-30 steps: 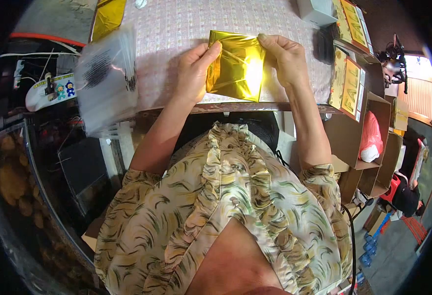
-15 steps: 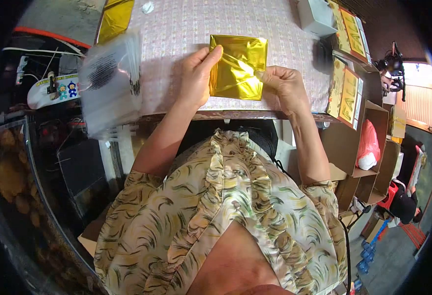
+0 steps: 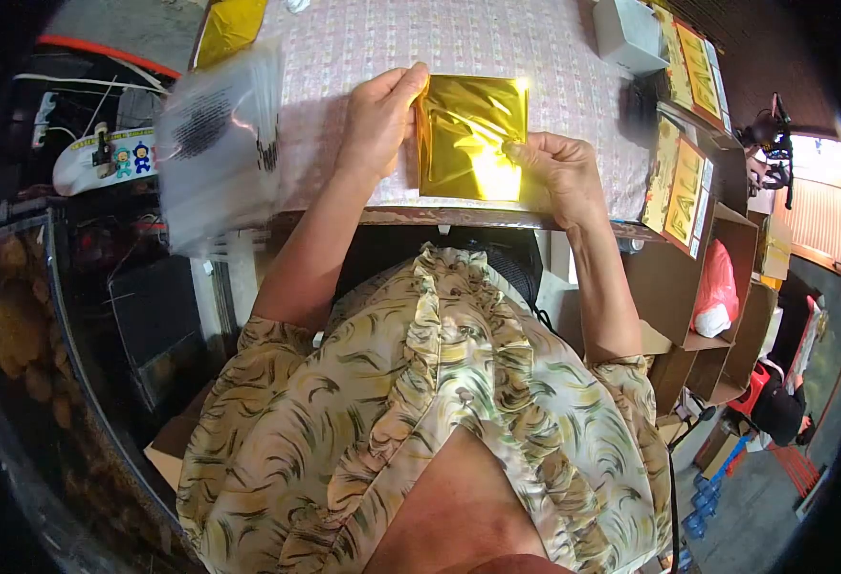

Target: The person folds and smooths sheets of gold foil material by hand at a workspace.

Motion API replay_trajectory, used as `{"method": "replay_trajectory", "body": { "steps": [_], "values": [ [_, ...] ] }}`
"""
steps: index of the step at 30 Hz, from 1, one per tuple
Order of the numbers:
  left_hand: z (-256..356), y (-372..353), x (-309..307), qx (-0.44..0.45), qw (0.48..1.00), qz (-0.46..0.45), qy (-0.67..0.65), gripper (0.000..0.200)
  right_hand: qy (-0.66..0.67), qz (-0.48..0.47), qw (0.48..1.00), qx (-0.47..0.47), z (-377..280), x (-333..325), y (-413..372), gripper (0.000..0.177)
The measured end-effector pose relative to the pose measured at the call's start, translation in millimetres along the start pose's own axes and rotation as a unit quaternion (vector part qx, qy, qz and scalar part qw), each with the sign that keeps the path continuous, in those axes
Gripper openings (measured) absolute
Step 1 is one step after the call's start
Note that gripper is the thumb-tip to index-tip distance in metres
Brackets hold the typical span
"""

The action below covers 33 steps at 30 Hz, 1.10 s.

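A flat, square folded gold foil sheet (image 3: pixel 468 124) is held up over the near part of the table, creased and bright with glare. My left hand (image 3: pixel 379 115) pinches its upper left edge, thumb along the border. On the opposite side, my right hand (image 3: pixel 561 170) grips the right edge between thumb and fingers. More gold foil (image 3: pixel 231 29) lies at the table's far left corner. Left of my left arm is a stack of clear plastic bags (image 3: pixel 212 153) with black printing, hanging over the table edge.
The table (image 3: pixel 334 57) has a patterned cloth. Along its right side stand a white box (image 3: pixel 628 38) and printed boxes marked "FALL" (image 3: pixel 681 182). Beyond them, open cardboard boxes (image 3: pixel 660 287) hold a red plastic bag (image 3: pixel 717 277). A white skateboard deck (image 3: pixel 114 165) is at left.
My left hand has shifted up to the sheet's upper left corner. The foil now looks flatter and sits slightly further right in view. My right hand still grips its right edge.
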<state>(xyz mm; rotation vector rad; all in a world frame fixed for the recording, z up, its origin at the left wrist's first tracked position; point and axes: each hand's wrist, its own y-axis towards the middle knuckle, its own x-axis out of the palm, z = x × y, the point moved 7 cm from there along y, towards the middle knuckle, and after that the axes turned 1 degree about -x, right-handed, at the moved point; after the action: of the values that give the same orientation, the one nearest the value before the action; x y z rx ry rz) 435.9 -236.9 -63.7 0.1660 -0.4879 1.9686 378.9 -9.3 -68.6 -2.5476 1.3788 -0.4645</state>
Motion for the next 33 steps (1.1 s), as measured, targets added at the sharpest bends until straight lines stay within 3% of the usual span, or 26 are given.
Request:
{"method": "replay_trajectory", "body": {
  "steps": [6, 10, 13, 14, 16, 18, 19, 21, 23, 24, 26, 28, 30, 33],
  "values": [
    [-11.2, 2.0, -0.7, -0.028, 0.999, 0.004, -0.025, 0.033, 0.035, 0.005, 0.999, 0.010, -5.7, 0.3, -4.3, 0.008],
    [-3.9, 6.3, 8.7, -0.048, 0.998, -0.027, 0.025, 0.035, 0.029, 0.018, 0.999, -0.020, -7.0, -16.4, -8.7, 0.008],
    [16.4, 1.2, 57.3, -0.091, 0.989, -0.113, 0.023, 0.054, 0.022, 0.057, 0.998, -0.023, -13.2, -50.4, -23.6, 0.012],
    [18.6, 10.0, 65.7, -0.071, 0.987, -0.124, 0.069, 0.051, 0.035, 0.064, 0.997, 0.013, -17.8, -64.1, -33.6, 0.014],
    [19.5, 25.5, 88.6, -0.046, 0.982, -0.141, 0.118, 0.049, 0.049, 0.109, 0.993, -0.017, -35.0, -91.1, -59.5, 0.014],
    [26.2, 41.5, 135.3, 0.103, 0.926, -0.205, 0.300, 0.042, 0.056, 0.169, 0.982, -0.060, -35.6, -140.1, -77.8, 0.014],
    [24.0, 48.7, 156.8, 0.105, 0.925, -0.209, 0.300, 0.042, 0.032, 0.193, 0.977, -0.083, -37.4, -166.0, -90.9, 0.013],
    [37.8, 43.1, 226.4, 0.387, 0.755, -0.231, 0.476, 0.035, 0.060, 0.228, 0.962, -0.139, -48.3, -199.2, -118.0, 0.014],
    [23.1, 48.1, 281.6, 0.528, 0.656, -0.217, 0.494, 0.033, 0.128, 0.252, 0.938, -0.200, -50.3, -229.7, -140.2, 0.020],
    [13.6, 55.4, 304.6, 0.530, 0.656, -0.217, 0.492, 0.033, 0.127, 0.253, 0.937, -0.203, -44.5, -248.6, -149.5, 0.020],
    [-3.7, 64.3, 341.7, 0.571, 0.594, -0.149, 0.547, 0.028, 0.171, 0.245, 0.921, -0.250, -33.6, -282.2, -166.7, 0.026],
    [-20.6, 77.9, 362.0, 0.558, 0.580, -0.137, 0.577, 0.026, 0.170, 0.262, 0.913, -0.264, -35.3, -287.0, -175.7, 0.028],
    [-31.8, 83.7, 372.1, 0.559, 0.540, -0.121, 0.617, 0.018, 0.179, 0.273, 0.906, -0.270, -30.6, -297.9, -184.8, 0.029],
    [-32.9, 73.8, 374.7, 0.598, 0.527, -0.125, 0.591, 0.014, 0.191, 0.279, 0.901, -0.273, -17.0, -313.0, -189.0, 0.030]
  ]
}}
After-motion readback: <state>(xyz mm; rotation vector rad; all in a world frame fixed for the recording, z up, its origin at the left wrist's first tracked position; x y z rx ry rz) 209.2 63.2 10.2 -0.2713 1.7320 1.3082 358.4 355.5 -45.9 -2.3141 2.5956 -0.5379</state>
